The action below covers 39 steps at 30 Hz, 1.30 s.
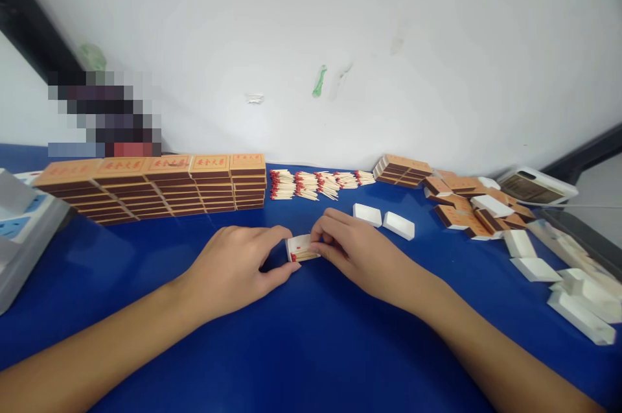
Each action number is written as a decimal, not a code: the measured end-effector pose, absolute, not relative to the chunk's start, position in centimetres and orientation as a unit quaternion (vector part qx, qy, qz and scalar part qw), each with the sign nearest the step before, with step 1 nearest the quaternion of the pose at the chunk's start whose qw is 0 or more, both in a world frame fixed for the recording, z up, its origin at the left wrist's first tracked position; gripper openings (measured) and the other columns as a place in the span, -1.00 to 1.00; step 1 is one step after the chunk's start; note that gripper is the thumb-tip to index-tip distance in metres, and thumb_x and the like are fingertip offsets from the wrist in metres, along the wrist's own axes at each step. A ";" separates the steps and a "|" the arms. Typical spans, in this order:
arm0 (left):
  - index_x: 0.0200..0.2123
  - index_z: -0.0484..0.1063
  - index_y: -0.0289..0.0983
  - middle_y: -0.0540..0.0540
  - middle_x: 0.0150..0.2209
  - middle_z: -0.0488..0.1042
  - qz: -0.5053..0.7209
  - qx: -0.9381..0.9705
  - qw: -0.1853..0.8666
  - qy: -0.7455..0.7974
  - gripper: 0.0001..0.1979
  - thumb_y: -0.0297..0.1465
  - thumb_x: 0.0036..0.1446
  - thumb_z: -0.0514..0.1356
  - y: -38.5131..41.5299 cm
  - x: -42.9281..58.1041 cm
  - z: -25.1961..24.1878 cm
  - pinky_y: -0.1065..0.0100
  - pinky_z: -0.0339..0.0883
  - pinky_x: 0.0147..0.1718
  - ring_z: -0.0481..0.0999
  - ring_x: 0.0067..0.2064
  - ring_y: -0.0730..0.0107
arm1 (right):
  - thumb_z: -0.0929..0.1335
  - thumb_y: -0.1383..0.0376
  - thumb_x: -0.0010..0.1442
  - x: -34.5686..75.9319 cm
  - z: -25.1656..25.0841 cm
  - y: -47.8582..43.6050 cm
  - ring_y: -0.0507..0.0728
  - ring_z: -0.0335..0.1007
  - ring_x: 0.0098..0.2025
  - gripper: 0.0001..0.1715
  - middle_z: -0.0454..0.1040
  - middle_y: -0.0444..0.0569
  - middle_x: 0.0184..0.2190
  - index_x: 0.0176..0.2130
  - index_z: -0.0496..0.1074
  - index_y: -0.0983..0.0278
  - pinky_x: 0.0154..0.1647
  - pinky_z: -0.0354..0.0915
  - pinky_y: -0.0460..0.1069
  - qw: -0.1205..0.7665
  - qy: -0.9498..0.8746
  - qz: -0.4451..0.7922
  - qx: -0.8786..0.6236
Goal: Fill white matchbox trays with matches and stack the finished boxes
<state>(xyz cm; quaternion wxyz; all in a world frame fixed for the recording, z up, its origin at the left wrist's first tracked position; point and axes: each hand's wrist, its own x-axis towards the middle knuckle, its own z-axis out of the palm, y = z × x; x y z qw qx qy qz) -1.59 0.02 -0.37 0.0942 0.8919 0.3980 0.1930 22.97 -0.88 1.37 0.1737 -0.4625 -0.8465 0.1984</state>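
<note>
In front of me a small white matchbox tray (pixel 294 246) lies on the blue table, with a few red-headed matches (pixel 302 258) along its near side. My left hand (pixel 238 264) pinches the tray's left end between thumb and index finger. Over the tray's right end is my right hand (pixel 352 244), its thumb and fingertips closed on a match (pixel 299 247) whose red head shows above the tray. The fingers hide the tray's right end. Beyond the hands lie several piles of red-headed matches (pixel 307 185) in a row.
Stacked matchboxes (pixel 165 186) form a wall at left; a smaller stack (pixel 401 170) stands behind. Two white trays (pixel 398 225) lie right of my hand. Loose matchbox sleeves (pixel 457 205), more trays (pixel 534 269) and a phone-like object (pixel 537 185) crowd the right. A grey-white container (pixel 29 251) is at far left.
</note>
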 end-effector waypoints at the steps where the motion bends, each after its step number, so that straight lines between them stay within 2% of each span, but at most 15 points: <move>1: -0.12 0.54 -0.16 0.14 -0.55 0.35 0.191 0.892 0.094 0.398 -0.82 -0.22 0.30 0.30 0.0 -1.6 -0.4 0.38 0.07 -0.52 0.34 -0.57 0.45 | 0.34 0.39 0.46 23.0 1.3 -0.9 0.09 0.37 -0.24 -0.91 0.44 -0.07 -0.20 -0.16 0.43 0.24 -0.24 0.25 -0.01 0.187 -0.846 0.201 -0.458; 7: -0.12 0.55 -0.17 0.12 -0.54 0.39 0.181 0.894 0.102 0.398 -0.80 -0.19 0.32 0.28 -0.1 -1.5 -0.5 0.38 0.08 -0.52 0.38 -0.55 0.44 | 0.35 0.32 0.46 22.9 1.3 -1.1 0.08 0.37 -0.28 -0.89 0.44 -0.06 -0.23 -0.14 0.52 0.20 -0.25 0.27 -0.01 0.212 -0.841 0.236 -0.437; 9: -0.08 0.55 -0.16 0.12 -0.54 0.39 0.182 0.893 0.105 0.398 -0.79 -0.19 0.32 0.29 -0.1 -1.5 -0.5 0.38 0.08 -0.51 0.38 -0.54 0.44 | 0.35 0.27 0.47 23.0 1.0 -0.5 0.08 0.34 -0.31 -0.85 0.43 -0.08 -0.30 -0.16 0.54 0.19 -0.28 0.25 -0.02 0.229 -0.833 0.235 -0.444; 12: -0.03 0.55 -0.16 0.13 -0.54 0.39 0.181 0.891 0.113 0.401 -0.76 -0.19 0.31 0.30 0.0 -1.5 -0.5 0.38 0.09 -0.50 0.39 -0.54 0.43 | 0.37 0.24 0.44 23.2 0.1 1.7 0.09 0.28 -0.37 -0.85 0.36 -0.13 -0.42 -0.18 0.55 0.20 -0.30 0.22 -0.01 0.284 -0.812 0.191 -0.473; 15: -0.04 0.56 -0.16 0.12 -0.54 0.39 0.178 0.889 0.122 0.403 -0.76 -0.18 0.32 0.30 0.1 -1.5 -0.5 0.37 0.09 -0.50 0.40 -0.53 0.43 | 0.39 0.28 0.40 23.4 -1.2 4.8 0.11 0.29 -0.34 -0.87 0.38 -0.10 -0.38 -0.10 0.56 0.23 -0.23 0.21 0.02 0.315 -0.797 0.109 -0.503; 20: -0.03 0.56 -0.15 0.12 -0.54 0.39 0.177 0.890 0.115 0.404 -0.76 -0.19 0.32 0.30 -0.1 -1.5 -0.5 0.38 0.09 -0.49 0.39 -0.53 0.43 | 0.41 0.31 0.36 23.7 -2.6 7.1 0.10 0.28 -0.32 -0.90 0.42 -0.07 -0.36 -0.25 0.54 0.26 -0.26 0.16 0.00 0.297 -0.797 0.084 -0.520; 27: -0.02 0.56 -0.15 0.12 -0.53 0.40 0.170 0.890 0.115 0.406 -0.74 -0.17 0.33 0.28 -0.1 -1.5 -0.4 0.37 0.09 -0.50 0.40 -0.53 0.43 | 0.39 0.30 0.37 24.7 -1.7 6.2 0.09 0.25 -0.36 -0.85 0.41 -0.10 -0.38 -0.30 0.44 0.25 -0.29 0.15 0.00 0.245 -0.787 0.140 -0.549; 39: -0.03 0.57 -0.13 0.12 -0.53 0.40 0.188 0.876 0.138 0.422 -0.75 -0.16 0.31 0.28 0.5 -1.8 -0.6 0.37 0.08 -0.49 0.40 -0.51 0.44 | 0.33 0.23 0.48 24.1 0.5 1.1 0.10 0.32 -0.30 -0.85 0.45 -0.08 -0.27 -0.19 0.41 0.20 -0.29 0.23 0.00 0.246 -0.806 0.214 -0.495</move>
